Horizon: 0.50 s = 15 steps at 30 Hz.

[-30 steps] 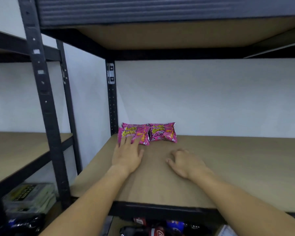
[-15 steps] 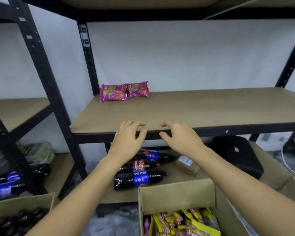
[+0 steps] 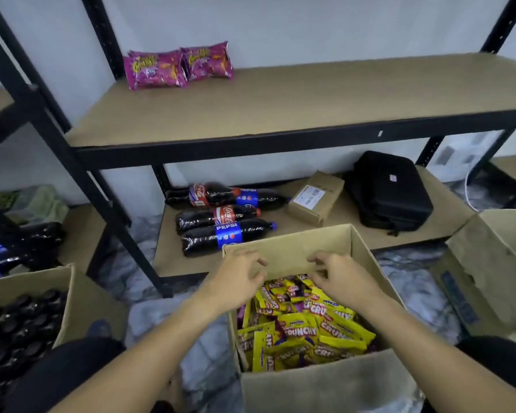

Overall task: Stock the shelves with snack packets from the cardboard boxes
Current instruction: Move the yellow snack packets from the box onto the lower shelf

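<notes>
An open cardboard box stands on the floor in front of me, filled with several yellow snack packets. My left hand hovers over the box's far left corner with loosely bent fingers, holding nothing. My right hand hangs above the packets at the far side of the box, fingers loosely curled, empty. Two pink snack packets lie side by side at the back left of the brown shelf board.
Cola bottles, a small brown carton and a black case lie on the lower shelf. A box of dark bottles stands at left, another cardboard box at right. Black shelf posts rise at left.
Both hands left the shelf and came down over the box of yellow packets. The view tilted down from the shelf to the floor.
</notes>
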Each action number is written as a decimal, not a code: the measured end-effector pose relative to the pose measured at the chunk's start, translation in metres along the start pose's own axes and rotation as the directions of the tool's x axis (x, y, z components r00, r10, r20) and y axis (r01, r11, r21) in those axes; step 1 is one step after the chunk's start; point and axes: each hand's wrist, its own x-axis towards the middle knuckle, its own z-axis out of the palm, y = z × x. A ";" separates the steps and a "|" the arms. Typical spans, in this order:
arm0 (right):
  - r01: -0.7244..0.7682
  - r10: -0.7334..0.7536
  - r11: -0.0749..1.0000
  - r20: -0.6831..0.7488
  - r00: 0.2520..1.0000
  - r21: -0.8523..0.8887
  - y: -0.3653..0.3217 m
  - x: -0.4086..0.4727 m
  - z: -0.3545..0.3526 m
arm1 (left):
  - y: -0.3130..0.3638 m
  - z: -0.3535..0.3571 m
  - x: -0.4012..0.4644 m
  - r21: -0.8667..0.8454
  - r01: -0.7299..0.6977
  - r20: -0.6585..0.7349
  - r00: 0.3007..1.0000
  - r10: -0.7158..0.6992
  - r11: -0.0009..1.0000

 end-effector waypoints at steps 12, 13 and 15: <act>-0.151 0.190 0.979 0.359 0.914 -0.133 0.071 0.012 0.041 | -0.013 0.087 0.003 0.201 -0.100 0.312 0.949 0.034 0.975; -0.159 0.205 0.976 0.386 0.899 -0.149 0.077 0.011 0.043 | -0.014 0.091 0.004 0.199 -0.105 0.325 0.945 0.036 0.974; -0.175 0.243 0.966 0.434 0.868 -0.190 0.084 0.006 0.050 | -0.016 0.100 0.005 0.218 -0.115 0.355 0.934 0.032 0.969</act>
